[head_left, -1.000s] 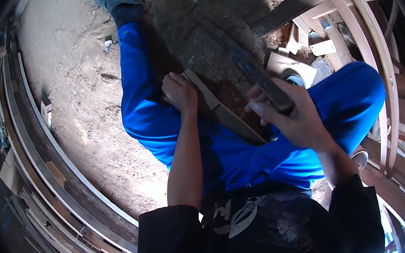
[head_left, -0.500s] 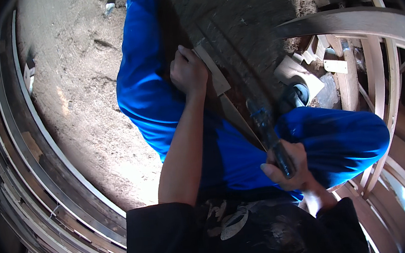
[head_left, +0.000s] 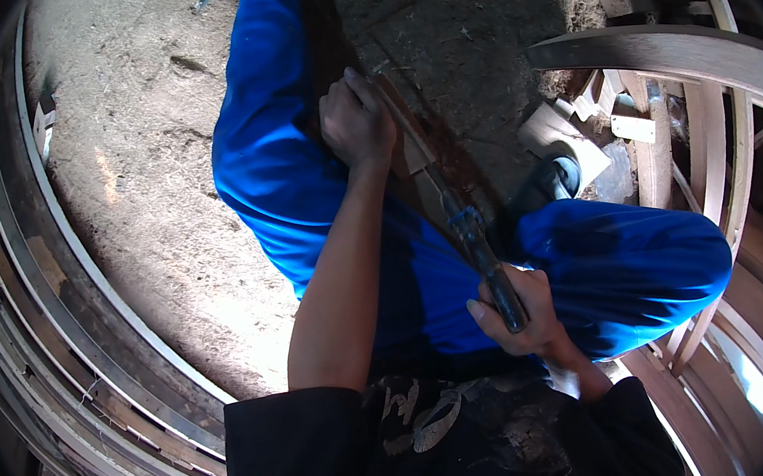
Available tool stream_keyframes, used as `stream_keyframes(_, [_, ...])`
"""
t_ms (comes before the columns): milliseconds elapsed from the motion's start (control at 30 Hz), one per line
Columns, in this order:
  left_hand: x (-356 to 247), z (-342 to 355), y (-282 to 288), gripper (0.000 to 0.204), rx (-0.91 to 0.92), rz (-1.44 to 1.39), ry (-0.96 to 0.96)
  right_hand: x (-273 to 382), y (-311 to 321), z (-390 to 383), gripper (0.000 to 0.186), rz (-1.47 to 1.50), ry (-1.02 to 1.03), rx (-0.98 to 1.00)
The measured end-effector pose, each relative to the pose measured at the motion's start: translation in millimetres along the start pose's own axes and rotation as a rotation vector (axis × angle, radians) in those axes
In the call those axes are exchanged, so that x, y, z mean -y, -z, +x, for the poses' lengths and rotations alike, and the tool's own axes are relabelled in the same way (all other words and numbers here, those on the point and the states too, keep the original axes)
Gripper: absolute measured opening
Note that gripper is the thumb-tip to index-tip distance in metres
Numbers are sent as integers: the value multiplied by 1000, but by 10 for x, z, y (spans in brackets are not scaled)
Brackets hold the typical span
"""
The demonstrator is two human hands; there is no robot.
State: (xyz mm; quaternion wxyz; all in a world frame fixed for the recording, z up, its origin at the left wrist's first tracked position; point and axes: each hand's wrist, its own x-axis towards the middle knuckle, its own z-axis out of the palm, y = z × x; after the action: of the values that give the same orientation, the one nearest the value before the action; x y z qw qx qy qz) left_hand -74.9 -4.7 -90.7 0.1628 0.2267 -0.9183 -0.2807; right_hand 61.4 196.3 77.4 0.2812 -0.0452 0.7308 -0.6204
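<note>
My left hand [head_left: 356,122] is closed at the edge of a narrow piece of wood [head_left: 416,156], between my blue-trousered legs. Its fingertips are hidden from above, but it seems to grip the wood. My right hand [head_left: 521,309] is wrapped around the dark handle of a bladed tool [head_left: 498,283], with blue binding [head_left: 465,220] at the handle's upper end. From the binding, a thin, dark blade-like part runs up along the right side of the wood. Shadow and the narrow angle hide the tool's exact kind.
Long stacked boards and strips [head_left: 120,312] curve along the left. A curved wooden piece [head_left: 650,50] and upright frame parts [head_left: 727,146] stand at the right. Wood offcuts [head_left: 566,139] lie beside my right foot in a dark shoe [head_left: 567,176]. Dusty ground [head_left: 147,132] lies ahead.
My right hand has moved slightly left and the tool with it, its upper end now against or beside the wood. The wood has turned a little. My left hand stays nearly in place.
</note>
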Motion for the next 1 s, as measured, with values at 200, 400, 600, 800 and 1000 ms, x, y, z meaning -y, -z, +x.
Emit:
stream_keyframes(200, [22, 9, 23, 35, -10, 32, -3, -13, -2, 25, 22, -10, 9, 22])
stream_keyframes(400, [26, -21, -42, 34, -26, 55, 0, -29, 1, 59, 23, 2, -22, 24])
stream_keyframes(600, [122, 3, -77, 37, -37, 63, -3, 13, -75, 90, 24, -2, 32, 8])
stream_keyframes(800, [110, -5, -83, 39, 17, 71, 3, 40, -126, 70, 24, -15, 40, -10])
stream_keyframes(1000, [157, 7, -68, 38, 16, 88, 2, 73, -103, -64, 22, -44, -20, -2])
